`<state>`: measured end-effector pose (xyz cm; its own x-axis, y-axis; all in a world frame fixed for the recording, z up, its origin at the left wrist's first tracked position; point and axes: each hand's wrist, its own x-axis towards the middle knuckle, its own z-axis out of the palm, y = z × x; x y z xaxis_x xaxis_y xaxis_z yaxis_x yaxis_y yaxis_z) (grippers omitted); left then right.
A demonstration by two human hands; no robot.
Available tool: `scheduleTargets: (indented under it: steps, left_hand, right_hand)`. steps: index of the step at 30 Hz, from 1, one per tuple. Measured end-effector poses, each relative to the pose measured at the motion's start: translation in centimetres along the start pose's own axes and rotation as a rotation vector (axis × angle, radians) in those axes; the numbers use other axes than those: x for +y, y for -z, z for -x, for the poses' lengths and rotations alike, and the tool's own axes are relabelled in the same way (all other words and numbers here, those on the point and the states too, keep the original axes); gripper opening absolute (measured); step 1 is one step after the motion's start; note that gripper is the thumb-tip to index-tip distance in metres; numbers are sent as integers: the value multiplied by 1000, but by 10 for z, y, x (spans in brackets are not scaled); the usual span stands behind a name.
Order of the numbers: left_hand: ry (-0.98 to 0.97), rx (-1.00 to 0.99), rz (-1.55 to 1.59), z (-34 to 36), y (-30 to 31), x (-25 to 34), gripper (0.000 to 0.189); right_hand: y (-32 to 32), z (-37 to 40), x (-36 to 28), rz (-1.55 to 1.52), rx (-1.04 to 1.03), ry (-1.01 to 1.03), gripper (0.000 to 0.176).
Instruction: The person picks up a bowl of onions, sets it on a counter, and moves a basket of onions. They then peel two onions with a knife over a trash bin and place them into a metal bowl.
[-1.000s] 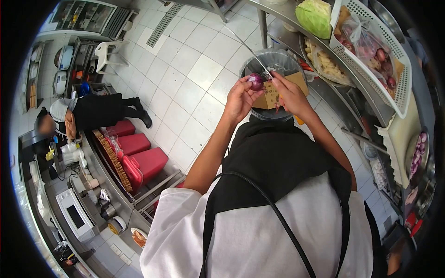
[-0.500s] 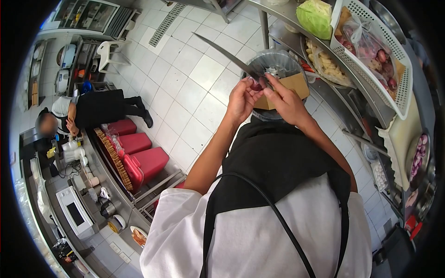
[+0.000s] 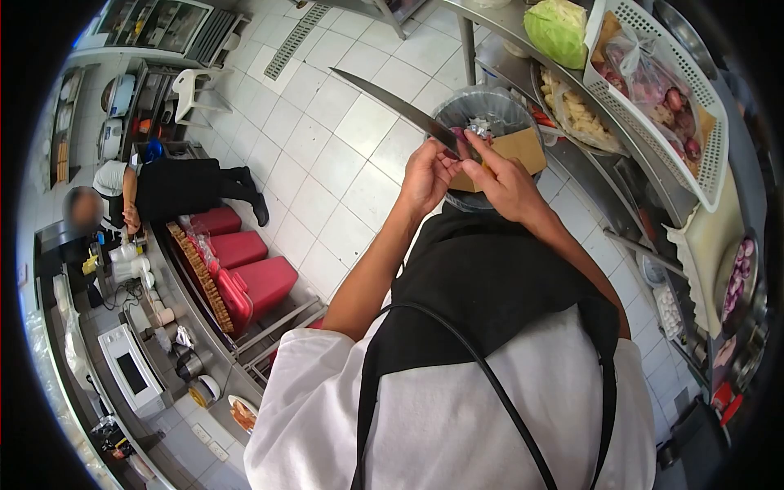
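Over the bin, my left hand (image 3: 428, 175) has its fingers closed around a small purple-red shallot (image 3: 463, 150), mostly hidden by fingers and blade. My right hand (image 3: 504, 181) grips a large kitchen knife (image 3: 390, 100), its thumb and index finger close to the shallot. The long blade points up and left, away from my body, and crosses the shallot near its base. Just beneath both hands stands a waste bin (image 3: 463, 104) lined with a grey plastic bag. A piece of brown cardboard (image 3: 520, 152) and some scraps lie in it.
To the right, a metal shelf holds a cabbage (image 3: 555, 33) and a white basket (image 3: 599, 72) with bagged shallots. Below is a bowl of pale peeled pieces (image 3: 578, 110). A plate of cut shallots (image 3: 739, 273) lies farther right. Another person (image 3: 175, 189) stands by the left counter near red bins (image 3: 265, 286).
The knife blade has tilted slightly, its tip shifting left and down. My fingers have moved a little around the shallot. The other person's hands have lowered slightly.
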<state>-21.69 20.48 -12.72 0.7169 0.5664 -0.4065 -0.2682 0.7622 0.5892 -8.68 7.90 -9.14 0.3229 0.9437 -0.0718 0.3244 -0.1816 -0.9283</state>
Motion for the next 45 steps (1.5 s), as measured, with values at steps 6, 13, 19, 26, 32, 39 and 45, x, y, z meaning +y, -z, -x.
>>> scheduleTargets:
  steps: [6,13,19,26,32,39,45]
  left_hand:
    - [-39,-35,1,-8,15,-6,14]
    - [13,-62,-70,1,3,4,17]
    - [-55,13,-110,-1,-1,-1,24]
    - [-72,19,-166,-2,10,-10,39]
    - [-59,-45,-175,5,14,-10,45]
    - [-38,-115,-76,10,17,-8,46]
    - [32,31,-122,-4,12,-2,47]
  right_hand:
    - [0,-2,0,-14,-2,-23,58]
    - [-2,-2,1,-80,27,-18,51]
    - [-8,-4,13,-97,71,9,49]
    - [-2,-10,15,-204,32,-200,51]
    - [-3,-11,24,-247,61,-188,53]
    - [2,-12,18,-330,33,-322,53]
    - [8,-10,10,-343,-1,-317,52]
